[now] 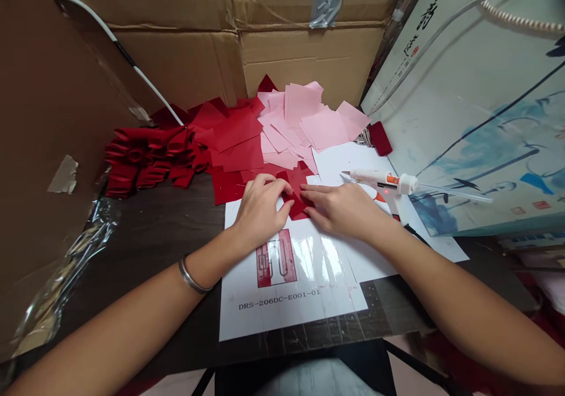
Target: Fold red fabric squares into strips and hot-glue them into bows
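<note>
My left hand (261, 208) and my right hand (339, 208) meet over a dark red folded piece (296, 191) of paper or cloth, and the fingertips of both press on it from either side. The piece lies on a white printed sheet (286, 278) under clear plastic, which shows a red diagram and the code DRS-206DC-E001-01. Just beyond my right hand lies a white and orange hot glue gun (379, 181), not held, with its nozzle pointing left. A metal bangle (189, 275) circles my left wrist.
Loose pink squares (304, 122) and red squares (233, 140) are heaped behind my hands. A row of folded red pieces (150, 157) lies at the left. Cardboard (185, 66) stands behind and left, and a printed board (468, 119) stands at the right.
</note>
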`<move>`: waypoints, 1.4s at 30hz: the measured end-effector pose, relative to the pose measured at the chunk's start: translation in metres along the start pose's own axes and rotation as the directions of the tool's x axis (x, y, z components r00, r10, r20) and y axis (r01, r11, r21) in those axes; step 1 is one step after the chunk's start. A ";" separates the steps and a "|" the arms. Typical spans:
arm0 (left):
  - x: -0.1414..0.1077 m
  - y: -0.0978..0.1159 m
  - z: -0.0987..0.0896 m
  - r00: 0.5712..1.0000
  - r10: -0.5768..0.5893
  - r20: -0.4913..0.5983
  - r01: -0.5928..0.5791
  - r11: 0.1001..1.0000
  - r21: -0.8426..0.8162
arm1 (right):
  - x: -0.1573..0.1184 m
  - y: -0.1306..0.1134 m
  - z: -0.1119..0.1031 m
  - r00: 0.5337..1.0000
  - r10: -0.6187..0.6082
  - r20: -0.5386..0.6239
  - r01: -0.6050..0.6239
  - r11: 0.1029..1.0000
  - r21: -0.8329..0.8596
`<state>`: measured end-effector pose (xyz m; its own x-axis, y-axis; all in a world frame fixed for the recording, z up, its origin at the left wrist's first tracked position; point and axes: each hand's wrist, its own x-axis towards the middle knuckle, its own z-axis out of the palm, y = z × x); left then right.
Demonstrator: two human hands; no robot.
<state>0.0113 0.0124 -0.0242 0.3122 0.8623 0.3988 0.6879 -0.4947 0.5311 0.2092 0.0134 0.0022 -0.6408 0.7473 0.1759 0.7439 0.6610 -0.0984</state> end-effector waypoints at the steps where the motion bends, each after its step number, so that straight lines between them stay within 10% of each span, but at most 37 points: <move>1: -0.001 0.000 0.000 1.000 0.026 -0.011 -0.025 0.999 0.023 | -0.001 0.001 0.000 1.000 0.004 0.012 -0.004 1.000 -0.015; 13: -0.002 -0.005 0.001 0.987 0.075 0.140 -0.072 0.997 -0.026 | 0.000 0.003 -0.005 0.998 0.022 0.067 -0.017 0.997 -0.074; 23: -0.002 -0.001 -0.001 0.966 0.257 -0.015 -0.247 0.941 0.232 | -0.001 0.000 -0.014 0.993 0.031 0.114 -0.018 0.993 -0.113; 42: 0.004 -0.016 -0.013 0.938 0.197 0.287 -0.181 0.980 -0.082 | 0.000 0.002 -0.014 0.990 0.033 0.134 -0.018 0.994 -0.112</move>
<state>-0.0074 0.0223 -0.0211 0.6160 0.7421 0.2643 0.5641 -0.6498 0.5094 0.2137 0.0140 0.0157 -0.6354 0.7712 0.0396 0.7720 0.6356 0.0091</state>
